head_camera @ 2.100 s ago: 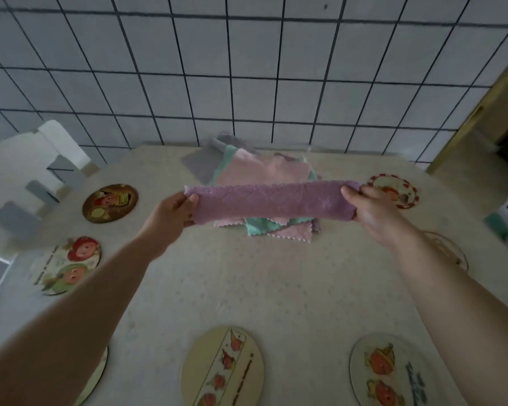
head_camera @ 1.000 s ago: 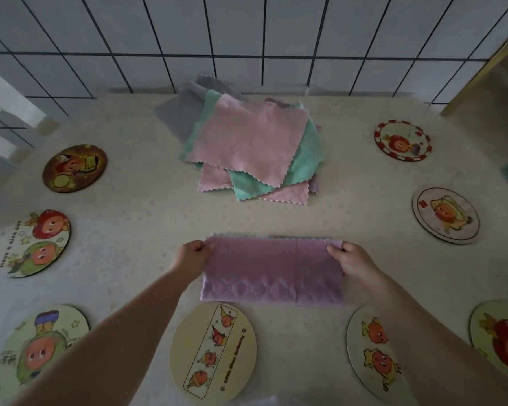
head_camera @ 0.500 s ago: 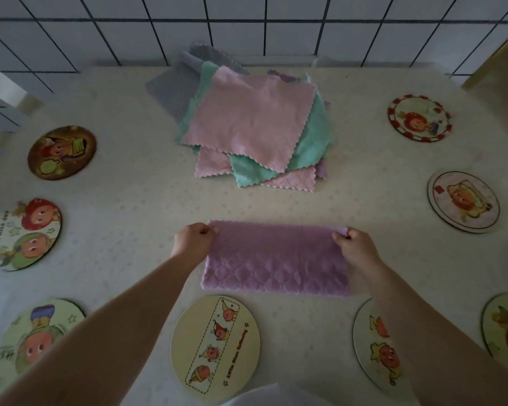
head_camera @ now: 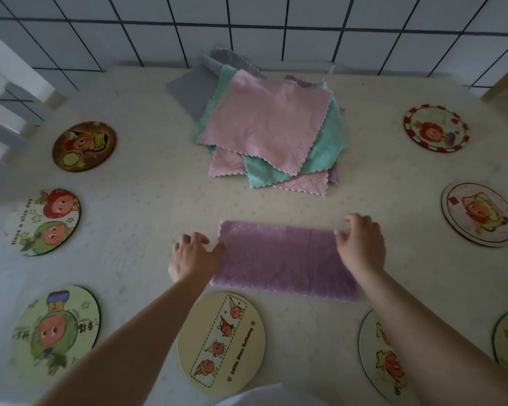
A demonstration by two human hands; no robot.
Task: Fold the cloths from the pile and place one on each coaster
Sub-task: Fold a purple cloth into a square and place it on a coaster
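The purple cloth lies flat on the worktop, folded into a long strip, between the pile and the nearest coaster. The left hand rests at its left end with relaxed fingers, thumb touching the edge; the right hand hovers over the right end, fingers spread and loosely bent, gripping nothing. The cloth looks light, soft and limp, so it will sag and unfold if lifted by one corner; best pinched at both corners of one short end and laid across to the other. No containers are in view: the coasters around the worktop each carry nothing, and the pile holds pink, green and grey cloths, not yet folded
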